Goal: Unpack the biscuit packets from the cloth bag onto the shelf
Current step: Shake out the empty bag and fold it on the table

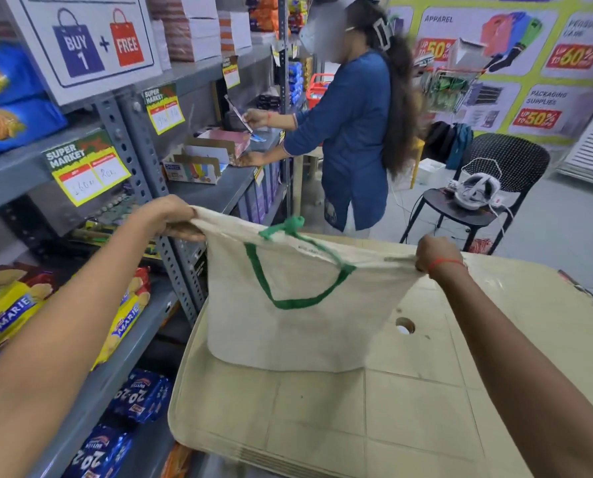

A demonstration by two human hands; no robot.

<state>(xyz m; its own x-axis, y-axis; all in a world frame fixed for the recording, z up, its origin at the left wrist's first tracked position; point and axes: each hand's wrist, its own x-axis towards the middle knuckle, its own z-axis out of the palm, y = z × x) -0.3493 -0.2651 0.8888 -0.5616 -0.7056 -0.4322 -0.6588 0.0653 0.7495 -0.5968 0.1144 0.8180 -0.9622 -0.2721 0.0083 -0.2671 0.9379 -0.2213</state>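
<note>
Cloth bag (288, 305): hangs before us over the table (426, 391), stretched between our left hand (174, 219) and right hand (436, 253). Shelf (115, 367) with biscuit packets (8, 315): left.

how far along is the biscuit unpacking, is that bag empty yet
Looks nearly done. Done: yellow Marie packets already lie on the shelf. In hand: the left hand and right hand each grip an upper corner of the cloth bag, stretched flat over the beige table; it hangs limp with no bulge, so it looks empty, though its inside is hidden. Left: probably just putting the bag away.
</note>
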